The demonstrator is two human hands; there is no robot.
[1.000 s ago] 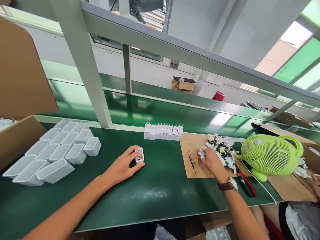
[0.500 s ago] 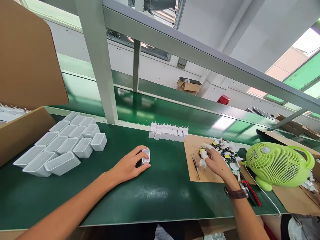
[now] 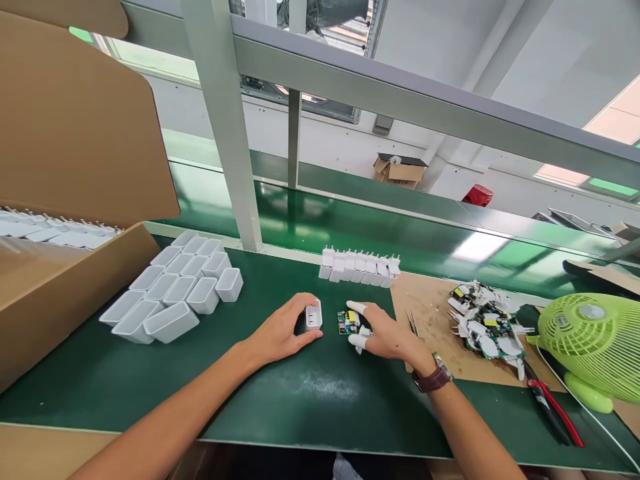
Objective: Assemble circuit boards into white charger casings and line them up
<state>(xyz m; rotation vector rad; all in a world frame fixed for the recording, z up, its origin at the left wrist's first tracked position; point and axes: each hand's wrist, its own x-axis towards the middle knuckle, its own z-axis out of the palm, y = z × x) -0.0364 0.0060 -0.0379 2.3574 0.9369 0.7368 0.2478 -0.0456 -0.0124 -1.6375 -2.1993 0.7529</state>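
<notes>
My left hand point(image 3: 283, 330) rests on the green belt point(image 3: 280, 393), its fingers closed on a small white charger housing point(image 3: 313, 315) with the open end facing right. My right hand point(image 3: 387, 335), with white finger cots on thumb and fingertips, pinches a small green circuit board point(image 3: 347, 322) just right of the housing; board and housing are a few centimetres apart. A watch is on the right wrist.
Several empty white housings point(image 3: 175, 293) lie at left beside an open cardboard box point(image 3: 65, 280). A row of assembled white plugs point(image 3: 359, 265) stands behind the hands. Cardboard sheet point(image 3: 435, 333) holds tweezers point(image 3: 413, 323) and a pile of circuit boards point(image 3: 483, 321). Red-handled cutters point(image 3: 555, 410) and green fan point(image 3: 593, 347) sit at right.
My right hand picked a circuit board from the pile and carried it left to beside the housing. My left hand stayed on the housing. The camera view shifted left.
</notes>
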